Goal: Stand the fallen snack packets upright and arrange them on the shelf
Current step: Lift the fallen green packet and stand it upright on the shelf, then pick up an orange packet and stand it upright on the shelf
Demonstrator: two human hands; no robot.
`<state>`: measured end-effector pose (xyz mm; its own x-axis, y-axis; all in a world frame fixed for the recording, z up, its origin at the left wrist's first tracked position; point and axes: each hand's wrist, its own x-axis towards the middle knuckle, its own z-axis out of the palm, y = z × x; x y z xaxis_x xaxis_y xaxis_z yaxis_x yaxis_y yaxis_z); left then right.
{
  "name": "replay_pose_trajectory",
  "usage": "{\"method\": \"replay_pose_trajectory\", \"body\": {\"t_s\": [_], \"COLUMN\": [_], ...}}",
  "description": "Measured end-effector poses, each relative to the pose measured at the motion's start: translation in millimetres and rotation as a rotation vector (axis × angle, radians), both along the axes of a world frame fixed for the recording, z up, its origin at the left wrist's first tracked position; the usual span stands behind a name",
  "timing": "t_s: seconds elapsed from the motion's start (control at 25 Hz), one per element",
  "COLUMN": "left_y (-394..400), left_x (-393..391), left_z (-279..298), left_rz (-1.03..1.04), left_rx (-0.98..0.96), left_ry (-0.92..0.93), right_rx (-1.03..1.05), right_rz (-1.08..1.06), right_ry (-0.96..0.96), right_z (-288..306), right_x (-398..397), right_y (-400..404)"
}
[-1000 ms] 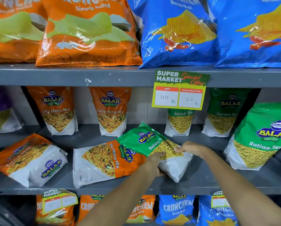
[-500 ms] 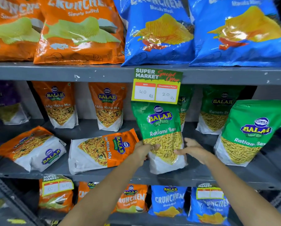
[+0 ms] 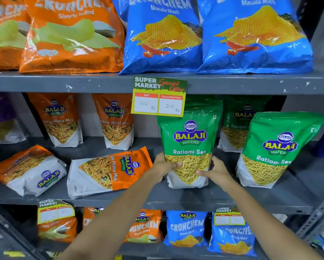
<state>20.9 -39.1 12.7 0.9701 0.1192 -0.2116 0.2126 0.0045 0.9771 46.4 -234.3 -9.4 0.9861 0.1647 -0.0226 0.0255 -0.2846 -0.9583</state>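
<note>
A green Ratlami Sev packet [image 3: 190, 141] stands upright on the middle grey shelf [image 3: 176, 196]. My left hand [image 3: 163, 168] grips its lower left side and my right hand [image 3: 216, 169] grips its lower right side. Left of it an orange Tikha Mitha Mix packet [image 3: 108, 170] lies flat on its side. Another orange packet [image 3: 28, 170] lies fallen at the far left. Two orange packets [image 3: 60, 120] [image 3: 116, 121] stand upright at the back. A second green packet [image 3: 274, 149] stands at the right, with another green one [image 3: 238, 126] behind.
A yellow-green price tag [image 3: 158, 97] hangs from the upper shelf edge, just above the held packet. Large orange and blue chip bags [image 3: 163, 36] fill the top shelf. Smaller chip bags [image 3: 185, 229] stand on the lower shelf. A purple packet [image 3: 1, 119] sits at the far left.
Both hands lifted the green Ratlami Sev packet from lying tilted on the orange packet and stood it upright, shifting it right and back under the price tag.
</note>
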Motion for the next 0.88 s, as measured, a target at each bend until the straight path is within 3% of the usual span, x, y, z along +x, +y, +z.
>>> {"method": "replay_pose_trajectory", "body": {"t_s": [0.4, 0.48, 0.6, 0.72, 0.88], "left_y": [-12, -6, 7, 35, 87], "left_x": [30, 26, 16, 4, -14], "left_z": [-17, -12, 0, 11, 23], "left_rz": [-0.004, -0.011, 0.031, 0.146, 0.230], "left_rx": [0.193, 0.236, 0.258, 0.411, 0.668], "left_ry": [-0.029, -0.039, -0.082, -0.108, -0.131], "right_rx": [-0.136, -0.161, -0.209, -0.243, -0.177], "right_rz": [-0.135, -0.236, -0.502, -0.457, -0.318], "right_ry": [-0.087, -0.181, -0.473, -0.668, -0.589], "right_z": [-31, -31, -23, -17, -20], "right_x": [16, 7, -12, -29, -49], "right_y": [-5, -2, 4, 22, 60]}}
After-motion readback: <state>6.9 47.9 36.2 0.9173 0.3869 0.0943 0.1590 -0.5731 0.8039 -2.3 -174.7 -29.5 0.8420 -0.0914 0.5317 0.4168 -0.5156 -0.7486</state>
